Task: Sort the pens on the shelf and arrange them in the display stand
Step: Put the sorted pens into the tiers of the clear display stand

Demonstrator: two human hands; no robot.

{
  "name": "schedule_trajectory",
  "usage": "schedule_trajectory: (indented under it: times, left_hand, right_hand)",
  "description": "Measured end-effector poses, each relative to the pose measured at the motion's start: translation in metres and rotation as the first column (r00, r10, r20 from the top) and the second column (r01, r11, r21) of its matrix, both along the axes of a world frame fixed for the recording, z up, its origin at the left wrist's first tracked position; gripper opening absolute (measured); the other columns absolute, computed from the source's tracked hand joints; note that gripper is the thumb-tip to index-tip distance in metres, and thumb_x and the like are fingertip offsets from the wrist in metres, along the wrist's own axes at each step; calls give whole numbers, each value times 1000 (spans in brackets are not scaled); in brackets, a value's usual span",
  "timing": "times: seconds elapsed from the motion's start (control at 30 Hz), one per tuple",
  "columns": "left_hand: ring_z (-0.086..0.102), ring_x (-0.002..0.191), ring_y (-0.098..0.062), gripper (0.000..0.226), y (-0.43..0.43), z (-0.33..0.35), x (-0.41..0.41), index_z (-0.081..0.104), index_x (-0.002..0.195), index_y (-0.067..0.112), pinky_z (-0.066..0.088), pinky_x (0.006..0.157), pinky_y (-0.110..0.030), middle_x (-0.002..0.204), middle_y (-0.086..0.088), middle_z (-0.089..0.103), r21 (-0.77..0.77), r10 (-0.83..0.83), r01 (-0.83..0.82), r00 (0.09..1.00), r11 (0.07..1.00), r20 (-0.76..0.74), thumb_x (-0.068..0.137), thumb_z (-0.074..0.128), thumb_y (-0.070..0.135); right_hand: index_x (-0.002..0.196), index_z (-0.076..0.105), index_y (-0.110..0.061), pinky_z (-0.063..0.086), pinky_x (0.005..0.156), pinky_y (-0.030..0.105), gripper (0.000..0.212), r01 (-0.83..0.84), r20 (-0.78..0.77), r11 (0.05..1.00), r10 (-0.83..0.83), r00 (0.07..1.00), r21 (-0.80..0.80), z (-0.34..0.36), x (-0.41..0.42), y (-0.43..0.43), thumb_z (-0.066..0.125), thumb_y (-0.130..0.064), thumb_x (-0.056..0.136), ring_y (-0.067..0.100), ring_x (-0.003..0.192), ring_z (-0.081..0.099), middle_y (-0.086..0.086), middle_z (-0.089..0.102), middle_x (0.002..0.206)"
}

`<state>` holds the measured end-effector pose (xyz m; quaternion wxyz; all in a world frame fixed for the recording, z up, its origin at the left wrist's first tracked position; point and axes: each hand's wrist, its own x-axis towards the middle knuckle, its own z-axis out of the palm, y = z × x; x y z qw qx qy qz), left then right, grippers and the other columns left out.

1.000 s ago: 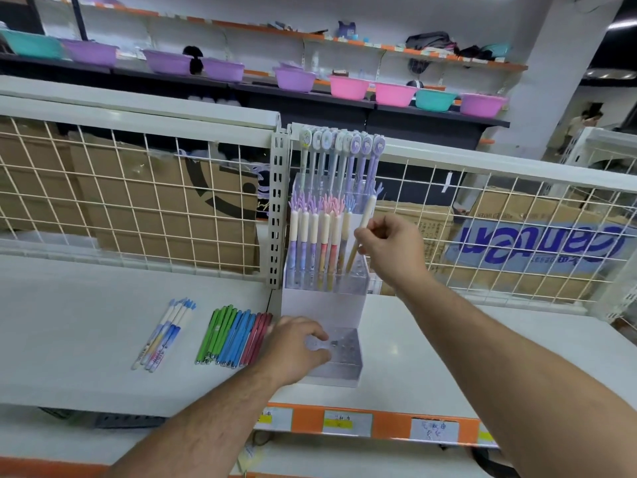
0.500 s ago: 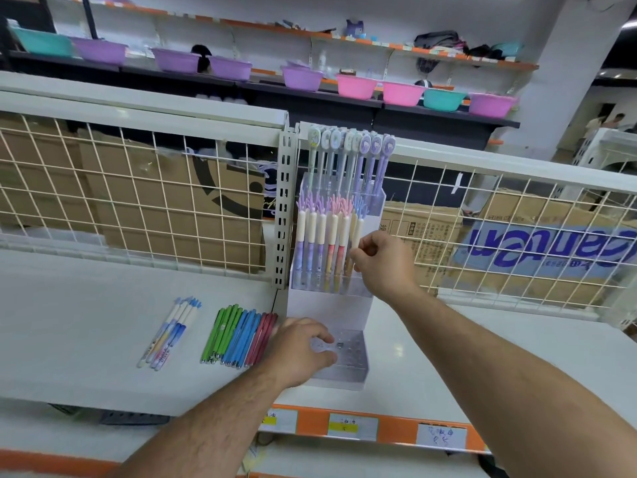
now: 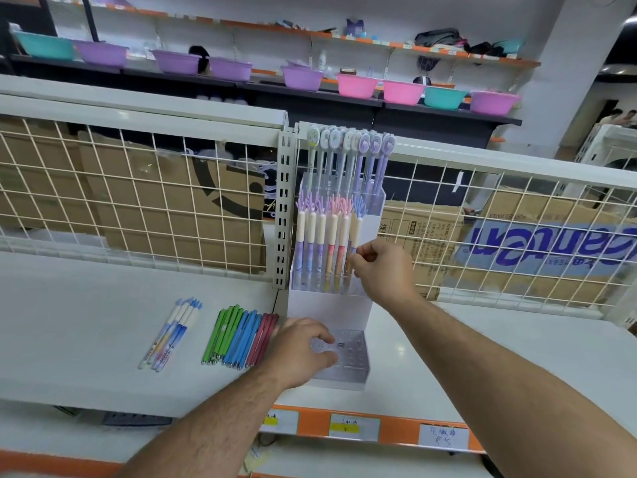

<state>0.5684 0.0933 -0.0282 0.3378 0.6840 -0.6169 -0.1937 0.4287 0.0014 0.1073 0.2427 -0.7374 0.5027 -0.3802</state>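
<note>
The right hand (image 3: 382, 270) is pinching a blue-tufted pen (image 3: 356, 232) low on its barrel, fingers (image 3: 362, 251) closed round it, and seating it at the right end of the middle row of the display stand (image 3: 331, 308), just beside the pink-tufted pens (image 3: 336, 229) standing there. The left hand (image 3: 300, 350) is gripping the stand's low front tier (image 3: 351, 353), fingers curled over its left side, bracing it on the shelf (image 3: 86, 322). Tall pens (image 3: 348, 157) are filling the back row, while the holed front tier is holding none. Two loose groups are lying on the shelf to the left: pastel pens (image 3: 172, 332) and, nearer the stand, green, blue and red pens (image 3: 241, 336) side by side. The risk here looks to be the tip missing its hole, leaving the pen leaning and knocking its neighbours askew. Pressing too hard could be tipping the light stand backward if the bracing hand is loosening. Its wrist is also sitting close to the red pens and could be rolling them out of their sorted group.
</note>
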Motion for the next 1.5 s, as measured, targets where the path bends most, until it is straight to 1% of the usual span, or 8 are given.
schedule_trajectory:
  times: [0.27,0.47,0.63,0.93,1.07,1.2,1.3,1.5]
  left_hand:
    - [43,113,-3,29,1,1,-1,71,102,38,40,104,-34,113,27,58,10,6,-6,1000,1000,-5,76,78,50]
    - [41,117,-2,31,4,7,-3,72,104,36,38,105,-31,117,25,58,30,21,-22,1000,999,7,76,77,49]
    - [39,119,-2,32,10,10,-8,71,107,33,32,98,-17,119,20,59,1,35,-35,999,999,12,77,77,43]
    - [35,120,-3,37,32,10,1,68,116,31,25,99,-15,126,17,55,-3,62,-62,995,998,75,79,75,34]
    - [44,122,-6,32,41,9,23,71,110,27,34,106,-23,127,11,60,-24,23,-21,996,999,81,79,74,23]
    - [55,104,-9,30,60,7,60,73,104,24,47,92,-29,108,10,66,-46,32,-30,999,998,35,76,71,17]
    - [57,100,-9,25,79,0,102,74,100,27,50,88,-31,101,11,68,-36,63,-62,998,997,28,76,72,26]
    - [58,90,-3,20,114,-14,194,74,99,31,49,89,-25,95,15,63,10,167,-168,985,986,41,79,73,27]
  right_hand:
    - [93,71,-18,57,71,33,8,-2,91,1000,3,996,-17,-12,-3,2,71,-24,88,12,76,67,-10,69,78]
    - [87,67,-23,52,67,28,5,-15,162,1000,14,987,1,-29,-9,15,72,-24,86,5,71,62,-11,66,74]
    - [88,67,-28,55,75,31,8,-100,121,994,95,988,39,-54,-17,26,74,-27,84,8,78,65,-12,68,79]
    - [110,70,-22,53,83,30,27,-169,-25,984,171,985,64,-85,-13,47,74,-31,86,7,86,63,-9,69,100]
    - [113,69,-22,50,80,26,28,-182,-23,981,184,983,73,-88,7,60,74,-31,87,7,87,63,-9,68,104]
    - [105,71,-22,53,81,30,20,-172,4,983,172,985,66,-95,48,82,74,-26,86,8,83,64,-8,70,98]
    - [93,69,-25,53,75,30,12,-200,2,978,200,980,54,-104,88,102,74,-21,83,9,77,64,-6,70,86]
    - [111,71,-17,49,82,27,27,-202,-136,979,202,970,14,-138,162,131,71,-28,87,15,93,64,-3,70,103]
